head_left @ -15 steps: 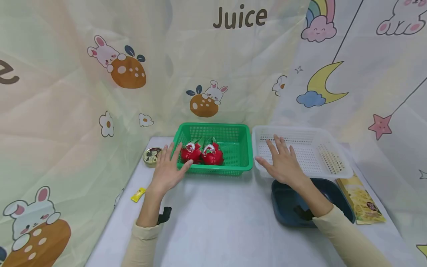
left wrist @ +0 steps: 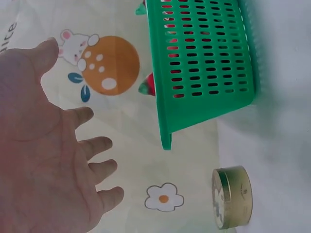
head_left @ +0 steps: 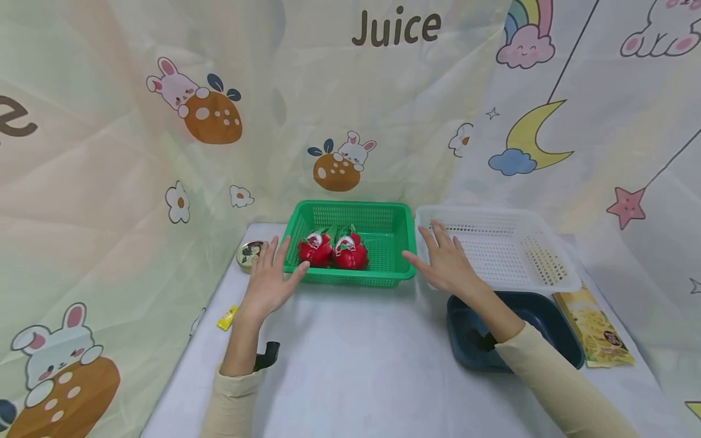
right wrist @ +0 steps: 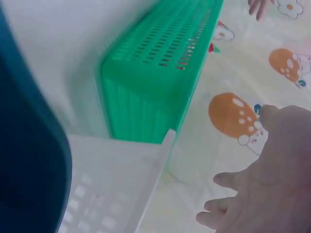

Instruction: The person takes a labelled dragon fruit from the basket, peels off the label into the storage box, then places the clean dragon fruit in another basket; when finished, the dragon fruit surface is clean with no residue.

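Two red dragon fruits (head_left: pixel 350 252) with green tips and round labels lie side by side in a green basket (head_left: pixel 391 275). My left hand (head_left: pixel 268 286), fingers spread and holding nothing, hovers near the basket's front left corner. Its palm and straight fingers show in the left wrist view, apart from the basket wall (left wrist: pixel 209 58). Over the left side of a white basket (head_left: pixel 547 286) hangs my right hand (head_left: pixel 446 261), with fingers spread and nothing held. Its thumb reaches toward the green basket's right edge.
A round tin (head_left: pixel 249 255) stands left of the green basket, partly behind the left hand. Nearer lies a small yellow packet (head_left: pixel 227 318). A dark blue basin (head_left: pixel 460 347) sits under the right forearm, with a yellow food package (head_left: pixel 597 331) beside it. A printed curtain hangs behind.
My right hand has moved left, toward the green basket. My left hand has shifted slightly left and down. The baskets and fruits stay where they were.
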`<action>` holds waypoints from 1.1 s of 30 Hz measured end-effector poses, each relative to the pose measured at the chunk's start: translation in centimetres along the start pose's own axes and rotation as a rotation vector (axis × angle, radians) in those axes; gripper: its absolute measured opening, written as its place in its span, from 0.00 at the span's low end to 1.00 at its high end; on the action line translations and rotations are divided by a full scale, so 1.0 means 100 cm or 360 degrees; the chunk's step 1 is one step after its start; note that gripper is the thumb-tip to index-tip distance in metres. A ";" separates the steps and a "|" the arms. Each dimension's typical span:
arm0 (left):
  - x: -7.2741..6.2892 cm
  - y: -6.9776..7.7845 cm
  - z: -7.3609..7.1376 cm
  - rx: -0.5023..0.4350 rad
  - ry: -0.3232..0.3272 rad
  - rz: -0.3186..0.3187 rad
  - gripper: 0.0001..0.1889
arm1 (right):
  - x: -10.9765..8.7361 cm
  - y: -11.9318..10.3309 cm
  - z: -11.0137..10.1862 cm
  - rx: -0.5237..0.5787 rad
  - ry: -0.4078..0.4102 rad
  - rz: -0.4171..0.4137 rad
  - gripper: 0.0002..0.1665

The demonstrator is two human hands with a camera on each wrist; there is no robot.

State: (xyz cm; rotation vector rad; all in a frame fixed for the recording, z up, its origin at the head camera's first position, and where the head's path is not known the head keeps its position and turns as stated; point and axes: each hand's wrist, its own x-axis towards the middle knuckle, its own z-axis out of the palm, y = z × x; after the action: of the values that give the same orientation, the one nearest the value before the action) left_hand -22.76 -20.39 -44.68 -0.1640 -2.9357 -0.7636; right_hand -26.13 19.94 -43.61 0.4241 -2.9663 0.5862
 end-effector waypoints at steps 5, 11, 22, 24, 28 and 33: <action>0.000 -0.007 0.000 -0.0086 0.0062 -0.0049 0.49 | 0.011 -0.007 0.004 0.0122 -0.0019 -0.0015 0.56; -0.005 -0.012 0.002 -0.0154 0.0213 -0.0152 0.49 | 0.024 -0.019 0.007 0.0237 -0.0050 -0.0003 0.55; -0.011 -0.013 0.000 -0.0635 0.0372 -0.0305 0.41 | 0.058 -0.029 0.011 0.0556 -0.0073 0.0016 0.50; -0.012 -0.012 -0.001 -0.0733 0.0407 -0.0332 0.40 | 0.063 -0.030 0.010 0.0635 -0.0093 0.0052 0.49; -0.012 -0.010 -0.001 -0.0923 0.0468 -0.0356 0.38 | 0.076 -0.035 0.009 0.0805 -0.0133 0.0162 0.48; -0.008 -0.012 0.000 -0.1173 0.0490 -0.0427 0.39 | 0.092 -0.044 0.007 0.1187 -0.0294 0.0312 0.44</action>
State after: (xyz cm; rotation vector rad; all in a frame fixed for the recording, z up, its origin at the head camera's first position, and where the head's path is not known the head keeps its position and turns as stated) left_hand -22.08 -21.53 -45.36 0.2755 -2.2833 -1.7026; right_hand -33.73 13.43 -41.41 0.2327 -2.8613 1.7698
